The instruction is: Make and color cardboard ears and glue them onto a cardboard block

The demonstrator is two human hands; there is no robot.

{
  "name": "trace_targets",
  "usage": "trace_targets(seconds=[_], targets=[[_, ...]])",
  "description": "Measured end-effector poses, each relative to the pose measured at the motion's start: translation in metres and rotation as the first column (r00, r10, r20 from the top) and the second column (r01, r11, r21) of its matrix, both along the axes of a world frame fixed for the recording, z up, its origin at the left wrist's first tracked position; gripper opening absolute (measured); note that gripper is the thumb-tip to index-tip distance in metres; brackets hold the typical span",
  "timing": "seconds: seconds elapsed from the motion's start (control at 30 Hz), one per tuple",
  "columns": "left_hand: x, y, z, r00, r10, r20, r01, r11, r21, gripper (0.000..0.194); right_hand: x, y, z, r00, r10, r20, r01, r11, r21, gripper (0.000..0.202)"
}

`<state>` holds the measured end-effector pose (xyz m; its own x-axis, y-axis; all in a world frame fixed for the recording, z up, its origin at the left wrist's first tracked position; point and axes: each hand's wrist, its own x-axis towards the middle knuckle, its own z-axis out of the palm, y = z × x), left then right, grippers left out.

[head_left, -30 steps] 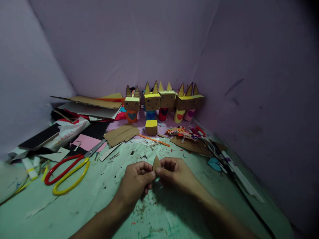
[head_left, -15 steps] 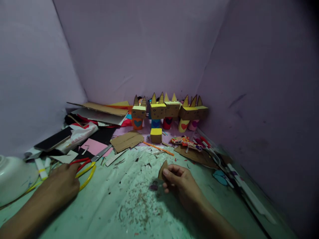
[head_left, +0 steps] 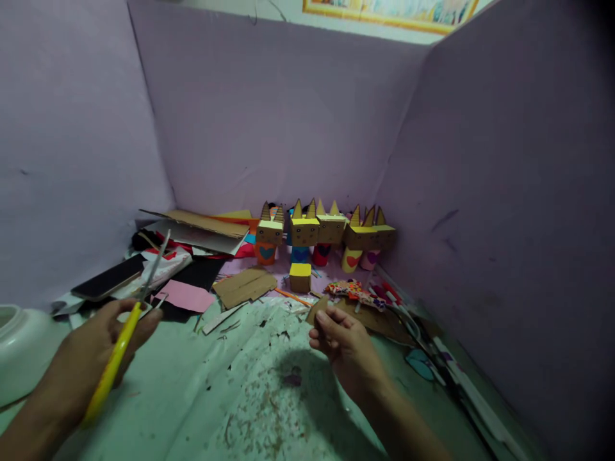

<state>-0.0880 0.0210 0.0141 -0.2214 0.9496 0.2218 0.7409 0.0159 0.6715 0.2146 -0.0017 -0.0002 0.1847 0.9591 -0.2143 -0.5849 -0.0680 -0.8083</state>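
Observation:
On the left, my left hand (head_left: 103,346) grips yellow-handled scissors (head_left: 121,346), raised above the table with the blades pointing up and away. My right hand (head_left: 348,342), near the middle, pinches a small brown cardboard piece (head_left: 317,310) between thumb and fingers. Beyond it stands a small cardboard box with a yellow top (head_left: 300,279). Behind that is a row of cardboard-headed figures (head_left: 304,232) with pointed ears and coloured bodies marked with hearts.
Flat cardboard (head_left: 245,286), pink paper (head_left: 185,296) and a dark phone-like slab (head_left: 108,278) lie at the back left. A white container (head_left: 29,352) stands far left. Patterned fabric (head_left: 353,291) and long white strips (head_left: 473,397) lie to the right. Scraps dot the green cover (head_left: 192,384).
My left hand has lifted the scissors off the table, and they have turned upward. My right hand still holds the cardboard piece. The camera view has tilted up, showing a framed picture above the wall.

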Motion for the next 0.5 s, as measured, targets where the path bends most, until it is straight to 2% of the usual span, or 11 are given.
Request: trace_targets(seconds=[0.03, 0.1, 0.17, 0.2, 0.23, 0.33, 0.5], targets=[[0.014, -0.004, 0.006, 0.994, -0.051, -0.095, 0.052, 0.999, 0.012, 0.025, -0.002, 0.001, 0.0, 1.0, -0.006, -0.01, 0.006, 1.0, 0.024, 0.038], [0.048, -0.009, 0.012, 0.965, -0.154, -0.21, 0.183, 0.975, 0.123, 0.025, -0.004, 0.002, -0.003, 1.0, -0.02, -0.015, 0.021, 0.998, 0.06, 0.037], [0.083, -0.012, 0.011, 0.908, -0.353, -0.225, 0.39, 0.909, 0.149, 0.027, -0.003, 0.002, -0.009, 0.999, -0.033, 0.024, 0.03, 0.994, 0.109, 0.034], [0.099, -0.013, 0.008, 0.837, -0.494, -0.234, 0.526, 0.844, 0.1, 0.029, -0.002, 0.001, -0.013, 0.998, -0.04, 0.056, 0.032, 0.989, 0.143, 0.033], [0.113, -0.014, 0.003, 0.801, -0.556, -0.22, 0.58, 0.812, 0.058, 0.036, 0.0, 0.001, -0.016, 0.994, -0.049, 0.093, 0.032, 0.983, 0.178, 0.03], [0.14, -0.02, -0.014, 0.751, -0.628, -0.204, 0.63, 0.774, -0.065, 0.055, 0.005, -0.001, -0.022, 0.98, -0.082, 0.183, 0.036, 0.97, 0.242, 0.026], [0.144, -0.026, -0.04, 0.727, -0.648, -0.225, 0.622, 0.761, -0.184, 0.072, 0.008, -0.004, -0.026, 0.97, -0.089, 0.225, 0.024, 0.961, 0.276, 0.022]])
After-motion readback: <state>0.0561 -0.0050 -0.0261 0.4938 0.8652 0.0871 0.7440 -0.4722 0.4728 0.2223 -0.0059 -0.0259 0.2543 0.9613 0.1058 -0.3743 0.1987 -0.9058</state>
